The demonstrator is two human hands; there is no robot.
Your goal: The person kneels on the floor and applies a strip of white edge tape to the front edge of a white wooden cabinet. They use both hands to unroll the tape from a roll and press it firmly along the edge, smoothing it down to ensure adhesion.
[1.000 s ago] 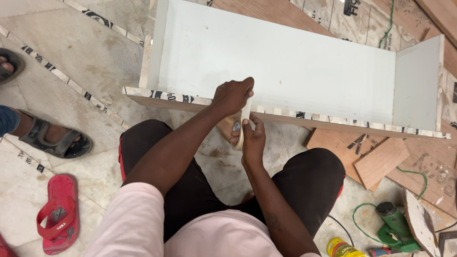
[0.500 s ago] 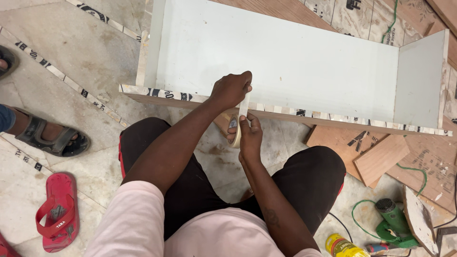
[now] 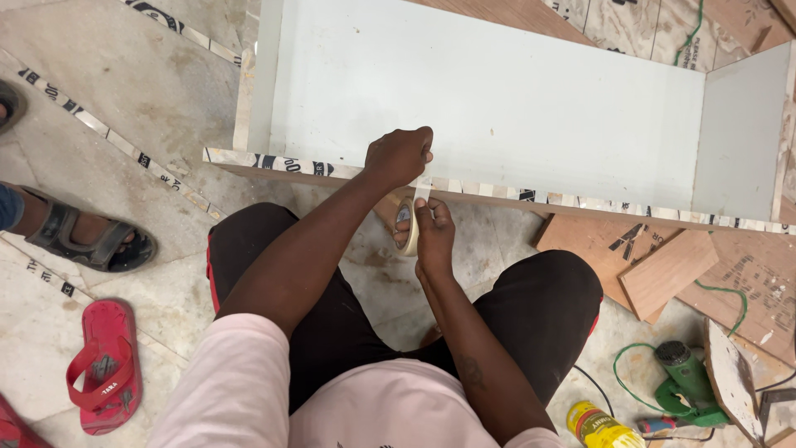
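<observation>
Here, from largest to smallest:

- An open white-laminated cabinet carcass (image 3: pixel 497 108) lies on its back across the far half of the scene, its edges faced with a patterned trim strip; lying flat this way, the near top edge (image 3: pixel 282 163) sits within easy reach of the seated person.
- The marble floor (image 3: pixel 108 83) carries plywood offcuts (image 3: pixel 663 270) on the right, just beyond the person's knee.
- Another person's sandalled foot (image 3: pixel 91 241) rests at the far left, with a red flip-flop (image 3: pixel 104 365) lying nearer, apart from it.
- A green power tool (image 3: pixel 684 377) with its green cord sits at the near right, beside a yellow bottle (image 3: pixel 597 425).
- The left hand (image 3: pixel 400 156) is closed down on the carcass's near edge, fingertips pinching the free end of the tape against the trim, seemingly to anchor it.
- The right hand (image 3: pixel 433 236) is just below, curled around a roll of masking tape (image 3: pixel 408 226); the roll stands on edge, near the panel, so that a short strip runs up taut between the two hands.
</observation>
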